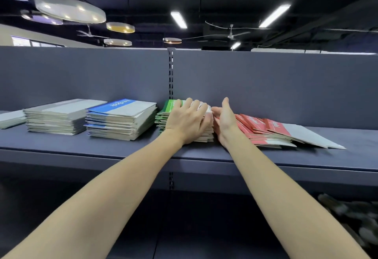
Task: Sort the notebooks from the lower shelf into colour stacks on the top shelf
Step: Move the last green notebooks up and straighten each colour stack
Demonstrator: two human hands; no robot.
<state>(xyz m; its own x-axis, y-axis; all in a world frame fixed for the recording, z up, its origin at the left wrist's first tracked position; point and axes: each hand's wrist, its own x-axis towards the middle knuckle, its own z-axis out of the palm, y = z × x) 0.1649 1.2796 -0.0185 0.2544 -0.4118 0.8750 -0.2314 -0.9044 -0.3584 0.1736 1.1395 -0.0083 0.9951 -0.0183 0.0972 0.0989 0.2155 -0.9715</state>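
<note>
Left hand spread flat, palm down, on top of the green stack at the centre of the frame, fingers draped over its right end; pressing rather than gripping. Right hand open, palm turned left, set edge-on against the same stack's right side, closed on nothing. Probably squaring the pile.

Notebooks thin, light, with stiff card covers; likely slick against one another, so prone to sliding and fanning when nudged. Best taken by the long edges, a few at a time, thumb on top and fingers underneath, or tamped between two flat palms as here. Little risk of damage beyond bent corners.

Red stack just right of centre, slumped and fanned out to the right, touching or nearly touching the right hand. Blue stack left of centre, fairly neat. Grey stack further left, another pale pile cut off at the left edge.

Top shelf flat, dark blue-grey, smooth-looking, with a plain back panel and a slotted upright at centre. Lower shelf mostly in shadow; blurred shapes at the lower right, too dim to identify. Dark ceiling above with round lamps, strip lights and fans.
</note>
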